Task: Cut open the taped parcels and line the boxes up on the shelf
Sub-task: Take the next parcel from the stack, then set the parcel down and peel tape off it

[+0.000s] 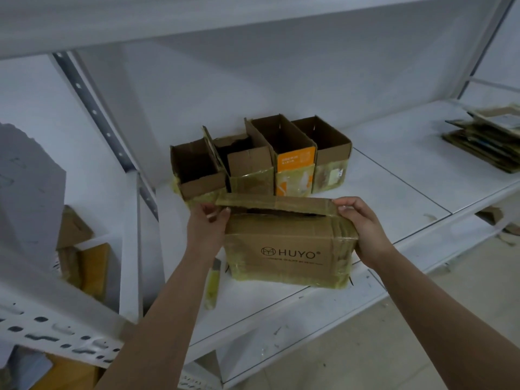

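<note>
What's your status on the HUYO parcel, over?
Left hand and right hand gripping the HUYO parcel by its ends, top flap lifted. Four opened boxes lined up behind. Box cutter beside it.

Bare shelf (394, 175) lies right of the opened boxes (261, 156); the parcel (287, 249) blocks their front.

A stack of flattened cardboard (485, 142) lies on the far right of the white board, well apart from everything else there. Left of the slotted metal upright (92, 108), a grey blurred bulk (28, 192) fills the near corner, with brown and yellow packages (84, 266) stored low behind it. Below, a pale tiled floor (394, 347) shows a few scraps of tape or paper (506, 240) near the frame's right edge
</note>
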Demonstrator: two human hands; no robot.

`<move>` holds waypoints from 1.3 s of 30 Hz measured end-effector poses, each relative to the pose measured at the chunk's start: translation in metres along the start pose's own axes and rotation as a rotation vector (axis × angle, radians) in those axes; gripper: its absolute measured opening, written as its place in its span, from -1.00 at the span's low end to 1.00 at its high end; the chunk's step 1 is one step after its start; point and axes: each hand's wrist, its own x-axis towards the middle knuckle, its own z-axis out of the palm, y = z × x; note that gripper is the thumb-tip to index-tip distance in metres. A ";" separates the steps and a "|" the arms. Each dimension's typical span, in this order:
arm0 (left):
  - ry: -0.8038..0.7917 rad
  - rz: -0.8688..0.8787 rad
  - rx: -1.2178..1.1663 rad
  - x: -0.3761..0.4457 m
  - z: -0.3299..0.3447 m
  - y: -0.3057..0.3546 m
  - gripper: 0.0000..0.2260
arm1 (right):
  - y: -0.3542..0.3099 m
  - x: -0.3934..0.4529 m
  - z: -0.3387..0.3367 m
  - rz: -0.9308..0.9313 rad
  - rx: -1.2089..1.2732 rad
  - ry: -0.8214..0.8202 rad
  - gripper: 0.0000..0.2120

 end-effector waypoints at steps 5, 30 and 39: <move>0.003 0.523 0.409 -0.005 0.016 0.028 -0.60 | 0.001 0.003 -0.002 0.007 -0.023 -0.009 -0.81; -0.753 0.503 1.206 0.013 0.033 0.033 0.20 | 0.031 0.027 -0.053 -0.095 -1.756 -0.187 -0.50; -0.659 0.620 1.231 0.008 0.028 0.028 0.00 | 0.017 0.022 -0.049 -0.008 -1.905 -0.180 -0.66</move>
